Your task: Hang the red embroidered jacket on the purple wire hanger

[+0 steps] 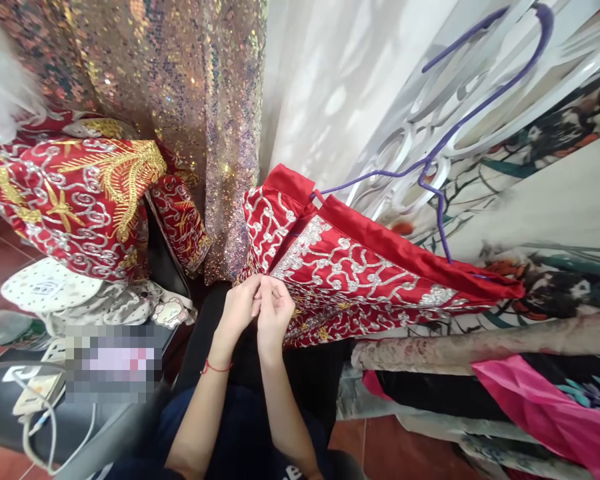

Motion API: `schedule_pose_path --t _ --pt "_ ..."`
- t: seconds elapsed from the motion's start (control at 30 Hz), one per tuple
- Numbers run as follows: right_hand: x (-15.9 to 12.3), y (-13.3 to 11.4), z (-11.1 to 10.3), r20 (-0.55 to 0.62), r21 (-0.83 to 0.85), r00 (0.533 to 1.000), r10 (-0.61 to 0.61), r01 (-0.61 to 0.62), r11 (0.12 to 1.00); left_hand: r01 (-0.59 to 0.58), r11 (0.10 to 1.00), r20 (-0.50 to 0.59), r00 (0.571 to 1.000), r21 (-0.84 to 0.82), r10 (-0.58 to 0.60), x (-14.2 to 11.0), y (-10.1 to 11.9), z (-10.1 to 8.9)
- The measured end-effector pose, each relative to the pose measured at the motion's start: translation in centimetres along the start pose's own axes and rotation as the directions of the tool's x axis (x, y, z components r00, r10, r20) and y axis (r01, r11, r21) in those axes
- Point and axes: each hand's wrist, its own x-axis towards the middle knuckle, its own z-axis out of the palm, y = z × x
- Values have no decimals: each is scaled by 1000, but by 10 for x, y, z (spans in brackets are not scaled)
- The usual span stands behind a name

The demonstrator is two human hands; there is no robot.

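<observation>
In the head view, taking the person's hands as the centre of the dial, the red embroidered skirt [360, 267] spreads from about 12 to 3 o'clock, slung at a slant from a purple hanger [427, 161] whose hook points toward 2 o'clock. The left hand [237, 307], with a red string bracelet [216, 367] at its wrist, and the right hand [277, 307] meet fingertip to fingertip at the skirt's near edge, just below the slit in its front. The fingers of both are curled in, the tips drawn together in a fine pinch with hardly any gap; whether a fold of cloth or a thread lies between them I cannot make out. The skirt looks limp at heart but stiffened by its dense silver embroidery [305, 247], so it probably weighs more than plain satin and bends unevenly. The smooth waistband [380, 230], running from 12 to 3 o'clock, is likely slippery yet sturdy, and seems the best place to take its weight, with 1 hand near each end. The raised silver scrolls look easy to snag or crush, so a light hold on bare red ground or a finished edge suits them better. At 10 o'clock lies a red-and-gold embroidered jacket [90, 193], and at 11 o'clock hangs a sequined cloth [230, 120].
</observation>
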Motion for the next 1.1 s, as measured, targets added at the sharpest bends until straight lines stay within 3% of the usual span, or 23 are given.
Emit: schedule_pose_path --t 0.2,0.37,0.5,0.67,0.87,1.1 --pt "11 -26 13 -40 4 997 -66 66 998 106 989 51 992 101 -111 1 10 2" --pt "21 -55 18 -37 17 987 -158 159 987 96 993 51 994 65 -99 4 7 5" --pt "26 -74 23 -8 41 980 -197 197 979 140 981 87 985 131 -152 6 11 1" --pt "27 -85 32 -29 51 980 -198 199 979 149 978 103 981 147 -165 6 16 -3" --pt "29 -107 41 -105 19 941 -322 326 945 155 976 124 977 152 -174 2 19 -4" --pt "37 -101 29 6 -98 920 -392 391 915 138 973 85 984 184 -156 7 13 -7"
